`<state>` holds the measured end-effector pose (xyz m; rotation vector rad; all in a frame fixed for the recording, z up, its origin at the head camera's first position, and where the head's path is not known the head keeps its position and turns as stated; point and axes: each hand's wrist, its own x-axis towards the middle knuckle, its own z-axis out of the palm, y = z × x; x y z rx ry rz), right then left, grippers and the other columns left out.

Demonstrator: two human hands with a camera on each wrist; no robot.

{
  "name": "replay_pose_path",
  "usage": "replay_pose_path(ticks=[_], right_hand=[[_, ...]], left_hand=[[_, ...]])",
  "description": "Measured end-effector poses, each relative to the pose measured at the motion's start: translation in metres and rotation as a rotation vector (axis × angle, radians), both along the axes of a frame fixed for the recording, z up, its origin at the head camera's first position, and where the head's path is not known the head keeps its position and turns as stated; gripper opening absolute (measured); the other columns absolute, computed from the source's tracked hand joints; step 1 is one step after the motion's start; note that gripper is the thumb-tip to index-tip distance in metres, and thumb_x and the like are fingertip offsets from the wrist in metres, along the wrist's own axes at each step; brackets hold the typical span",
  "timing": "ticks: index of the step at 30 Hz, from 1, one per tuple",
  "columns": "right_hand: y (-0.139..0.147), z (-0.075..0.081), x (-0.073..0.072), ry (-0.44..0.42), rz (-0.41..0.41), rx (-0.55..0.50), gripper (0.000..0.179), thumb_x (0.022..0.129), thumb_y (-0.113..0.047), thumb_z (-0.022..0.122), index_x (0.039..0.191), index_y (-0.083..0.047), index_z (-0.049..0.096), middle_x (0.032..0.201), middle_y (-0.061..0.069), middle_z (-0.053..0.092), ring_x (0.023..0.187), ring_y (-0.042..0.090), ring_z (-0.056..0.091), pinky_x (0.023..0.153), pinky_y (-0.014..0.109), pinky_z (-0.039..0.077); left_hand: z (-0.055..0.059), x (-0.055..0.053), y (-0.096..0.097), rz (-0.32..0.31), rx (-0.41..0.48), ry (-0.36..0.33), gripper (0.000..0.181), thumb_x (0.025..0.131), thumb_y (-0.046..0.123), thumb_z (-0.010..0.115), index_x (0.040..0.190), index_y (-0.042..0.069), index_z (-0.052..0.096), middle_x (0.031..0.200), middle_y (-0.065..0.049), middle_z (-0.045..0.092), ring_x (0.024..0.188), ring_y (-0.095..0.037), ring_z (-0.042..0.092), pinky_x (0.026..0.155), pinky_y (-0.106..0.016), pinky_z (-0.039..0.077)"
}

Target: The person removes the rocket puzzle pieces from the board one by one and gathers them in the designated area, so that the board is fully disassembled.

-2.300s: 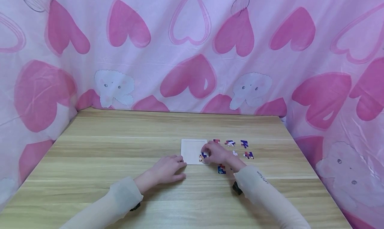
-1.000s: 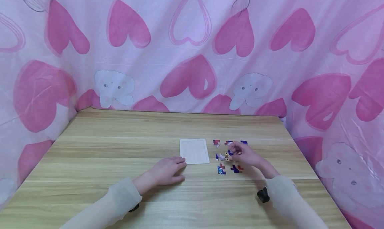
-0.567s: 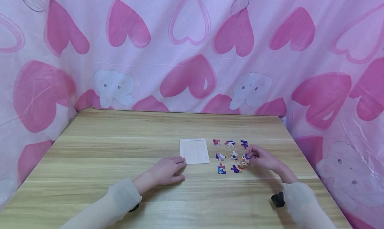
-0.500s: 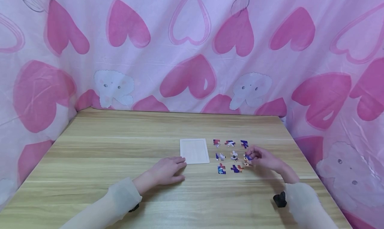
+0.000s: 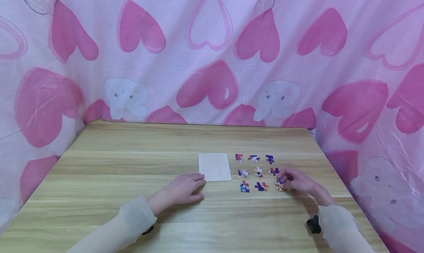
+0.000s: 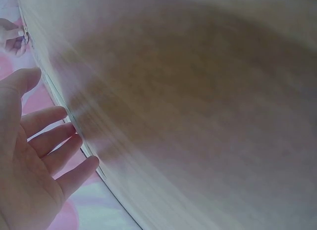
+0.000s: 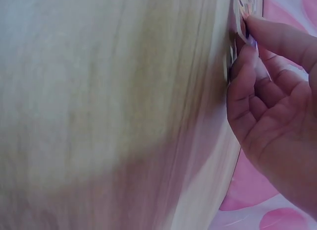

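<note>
In the head view my right hand [image 5: 297, 181] pinches a jigsaw puzzle piece [image 5: 278, 186], tan and blue, at the lower right end of the loose pieces. Thumb and fingers meet on that piece's edge [image 7: 241, 28] in the right wrist view, the other fingers curled in. My left hand [image 5: 185, 188] lies with fingers loosely extended, fingertips at the lower left corner of a square white puzzle tray [image 5: 214, 167]. Its spread fingers hold nothing in the left wrist view. Nearest my right fingertips on the table is a purple-red piece [image 5: 274, 171].
Several other puzzle pieces lie in rows right of the tray, among them a white one [image 5: 258, 172], a purple-orange one [image 5: 261, 186] and a blue-red one [image 5: 244, 187]. The wooden table [image 5: 132, 164] meets a pink heart-patterned curtain [image 5: 205, 80] behind and at both sides.
My right hand has carried the tan-blue piece from over the tray rightward past the other pieces, then down to the lower right of the rows. My left hand stays almost still.
</note>
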<state>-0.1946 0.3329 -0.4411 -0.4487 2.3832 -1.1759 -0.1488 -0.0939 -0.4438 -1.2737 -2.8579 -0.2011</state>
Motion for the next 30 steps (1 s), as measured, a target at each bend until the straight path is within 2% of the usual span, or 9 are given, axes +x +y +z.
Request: replay_pose_path(ticks=[6, 10, 13, 17, 24, 30], right_hand=[[-0.003, -0.001, 0.0, 0.055, 0.013, 0.042, 0.024, 0.076, 0.004, 0.06, 0.098, 0.005, 0.052, 0.085, 0.011, 0.051, 0.077, 0.023, 0.045, 0.063, 0.025, 0.041], [-0.004, -0.001, 0.0, 0.049, 0.018, 0.045, 0.023, 0.077, 0.003, 0.059, 0.099, 0.006, 0.052, 0.085, 0.012, 0.051, 0.077, 0.024, 0.044, 0.064, 0.026, 0.04], [-0.006, 0.0, 0.0, 0.041, -0.011, 0.049, 0.022, 0.079, 0.002, 0.057, 0.1, 0.005, 0.052, 0.085, 0.011, 0.051, 0.076, 0.023, 0.045, 0.062, 0.028, 0.042], [-0.011, 0.002, 0.002, 0.085, -0.048, 0.052, 0.02, 0.083, -0.003, 0.055, 0.1, 0.005, 0.052, 0.083, 0.01, 0.052, 0.07, 0.022, 0.048, 0.058, 0.032, 0.045], [-0.027, 0.0, -0.003, 0.207, -0.054, 0.089, 0.02, 0.085, -0.008, 0.056, 0.102, 0.001, 0.056, 0.085, 0.009, 0.055, 0.075, 0.02, 0.048, 0.064, 0.029, 0.042], [-0.044, 0.006, -0.008, 0.173, -0.104, 0.072, 0.025, 0.087, -0.013, 0.054, 0.108, 0.0, 0.054, 0.088, 0.008, 0.053, 0.077, 0.022, 0.048, 0.063, 0.032, 0.044]], left_hand=[[0.0, 0.0, -0.001, -0.003, 0.003, 0.003, 0.049, 0.085, 0.041, 0.052, 0.118, 0.005, 0.056, 0.124, -0.012, 0.049, 0.113, -0.024, 0.045, 0.093, -0.036, 0.036], [0.0, 0.0, -0.001, -0.004, -0.002, 0.002, 0.049, 0.085, 0.041, 0.052, 0.118, 0.005, 0.055, 0.124, -0.012, 0.049, 0.114, -0.024, 0.044, 0.093, -0.036, 0.035], [0.0, 0.0, -0.001, -0.002, -0.006, 0.0, 0.049, 0.085, 0.041, 0.052, 0.118, 0.005, 0.055, 0.124, -0.012, 0.049, 0.114, -0.024, 0.044, 0.093, -0.036, 0.035], [-0.001, -0.001, -0.001, -0.003, -0.003, 0.002, 0.049, 0.085, 0.041, 0.052, 0.118, 0.005, 0.055, 0.124, -0.012, 0.049, 0.114, -0.024, 0.044, 0.093, -0.036, 0.035], [-0.001, 0.0, -0.003, 0.009, 0.005, -0.028, 0.051, 0.085, 0.042, 0.051, 0.12, 0.005, 0.054, 0.126, -0.011, 0.047, 0.115, -0.025, 0.042, 0.093, -0.037, 0.035], [0.001, 0.001, -0.007, 0.008, 0.015, -0.084, 0.054, 0.086, 0.041, 0.051, 0.125, 0.004, 0.05, 0.131, -0.011, 0.042, 0.12, -0.025, 0.037, 0.096, -0.039, 0.03]])
